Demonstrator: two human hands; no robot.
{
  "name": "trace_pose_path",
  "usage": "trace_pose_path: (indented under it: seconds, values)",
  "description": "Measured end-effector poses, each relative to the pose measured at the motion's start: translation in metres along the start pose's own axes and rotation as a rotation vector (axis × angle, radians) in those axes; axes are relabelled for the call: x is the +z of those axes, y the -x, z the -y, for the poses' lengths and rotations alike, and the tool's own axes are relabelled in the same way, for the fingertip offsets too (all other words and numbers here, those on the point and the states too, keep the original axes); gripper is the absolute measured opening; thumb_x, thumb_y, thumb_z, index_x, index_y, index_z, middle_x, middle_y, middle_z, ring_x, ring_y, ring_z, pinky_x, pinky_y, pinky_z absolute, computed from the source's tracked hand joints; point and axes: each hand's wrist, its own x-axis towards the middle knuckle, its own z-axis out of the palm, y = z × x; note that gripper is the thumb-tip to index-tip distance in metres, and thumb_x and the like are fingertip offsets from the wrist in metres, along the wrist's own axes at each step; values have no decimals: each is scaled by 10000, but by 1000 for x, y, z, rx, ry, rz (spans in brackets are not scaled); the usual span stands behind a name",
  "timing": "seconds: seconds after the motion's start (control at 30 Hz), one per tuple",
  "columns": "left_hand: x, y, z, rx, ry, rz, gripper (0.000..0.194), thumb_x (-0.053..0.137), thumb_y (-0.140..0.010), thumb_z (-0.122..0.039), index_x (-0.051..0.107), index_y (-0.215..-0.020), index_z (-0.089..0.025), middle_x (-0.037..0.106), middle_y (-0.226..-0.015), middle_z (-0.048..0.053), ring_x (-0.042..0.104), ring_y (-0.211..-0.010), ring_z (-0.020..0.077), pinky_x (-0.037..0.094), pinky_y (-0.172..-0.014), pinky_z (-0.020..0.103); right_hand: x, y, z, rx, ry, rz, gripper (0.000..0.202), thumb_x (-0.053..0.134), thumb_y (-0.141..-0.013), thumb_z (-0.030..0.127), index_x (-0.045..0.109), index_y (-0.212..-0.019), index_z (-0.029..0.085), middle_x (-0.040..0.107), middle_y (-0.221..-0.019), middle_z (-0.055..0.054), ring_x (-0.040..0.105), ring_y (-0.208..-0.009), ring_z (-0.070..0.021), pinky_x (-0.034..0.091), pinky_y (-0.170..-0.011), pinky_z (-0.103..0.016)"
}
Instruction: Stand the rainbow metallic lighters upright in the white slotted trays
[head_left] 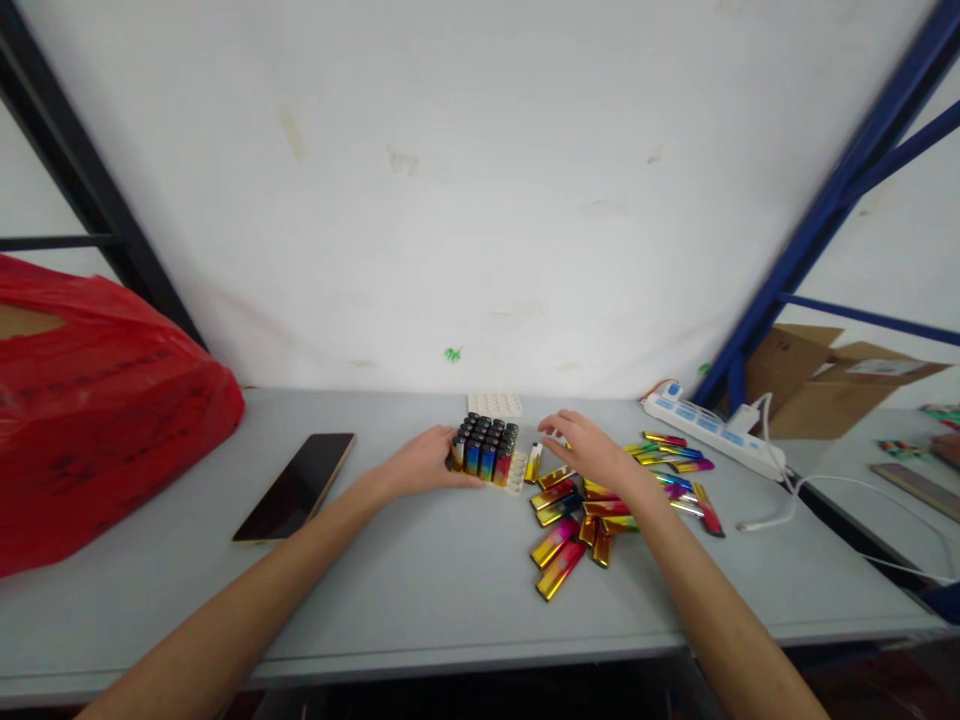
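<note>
Upright lighters [487, 448] with black tops and shiny coloured bodies stand packed together in a white holed tray [517, 474]. Around the left side of this block my left hand [431, 460] is closed, thumb along the front and fingers behind. A gold lighter with a pale top [533, 464] stands just right of the tray. My right hand [583, 445] hovers close above it, fingers bent and apart, with nothing visible in them. Beneath and around that hand lies a loose pile of metallic lighters [556, 542] in gold, red, pink and blue; the forearm hides part of it.
Behind the block lies another white holed tray [495, 404]. A phone [296, 488] and a red plastic bag [105, 420] are on the left. At right are a power strip [712, 432] with a white cable [791, 500], a blue rack post [810, 230] and cardboard boxes [817, 385].
</note>
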Motion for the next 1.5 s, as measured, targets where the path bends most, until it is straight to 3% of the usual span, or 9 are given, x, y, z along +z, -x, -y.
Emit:
trace_pose_path:
  seconds: [0.17,0.43,0.7,0.83,0.93,1.07,1.2,1.33,1.5]
  values:
    - [2,-1,3,-7,-1,9,668,765,-681,-730,700,-1118,-230,745,-1082,60,687,-969,277,534,-858,328,14,1,-15,-48,12,161,309,611,-953,189,659,-1258,170,673,-1277,-128,604,-1196,-262,434,-1078,-408]
    - [0,0,-1,3,-5,-12,671,775,-677,-708,716,-1117,-205,756,-1068,65,695,-960,290,540,-844,330,1,-1,-7,14,-73,231,179,694,-870,166,742,-1042,172,705,-1077,-106,658,-1008,-241,480,-971,-370]
    - [0,-2,1,4,16,-9,744,790,-651,-721,694,-1191,-219,750,-1127,70,693,-1002,299,531,-881,346,-14,0,6,130,-855,242,317,793,-820,434,693,-988,184,729,-1123,-76,684,-1017,-223,527,-940,-389]
    - [-1,-1,-2,-8,52,7,691,794,-658,-692,706,-1160,-225,763,-1079,48,701,-951,279,536,-826,322,-9,-4,27,147,-1238,52,276,808,-825,405,632,-901,206,724,-1233,-98,665,-1147,-237,483,-1026,-430]
    - [-2,-1,-3,-4,50,-1,676,805,-660,-673,707,-1157,-225,763,-1100,48,701,-972,281,536,-839,316,-3,-7,38,189,-1437,-68,316,821,-807,414,575,-882,230,765,-1079,-65,696,-1062,-228,482,-1025,-428]
    - [-2,-1,-3,3,54,5,677,809,-664,-666,704,-1165,-223,765,-1097,46,703,-978,286,538,-831,313,6,-9,41,275,-1368,-66,365,765,-827,510,558,-974,248,686,-808,19,691,-787,-174,528,-862,-349]
    - [-1,-1,-2,-2,38,-3,693,799,-662,-684,710,-1165,-215,763,-1100,62,698,-991,298,539,-841,327,12,-11,40,356,-1320,-44,445,717,-817,596,480,-993,264,632,-809,47,572,-590,-117,519,-645,-289]
    - [-1,-1,0,-7,43,8,712,791,-659,-708,712,-1169,-217,764,-1096,59,701,-972,289,544,-819,320,18,-13,36,402,-1314,-45,465,640,-839,678,463,-953,263,491,-631,92,279,-451,-75,264,-415,-181]
    - [0,-1,0,-25,26,-4,724,793,-645,-723,719,-1147,-206,769,-1066,62,704,-957,299,546,-789,320,23,-15,34,517,-1184,-104,590,462,-894,693,339,-557,225,178,-489,93,131,-426,-62,105,-416,-217]
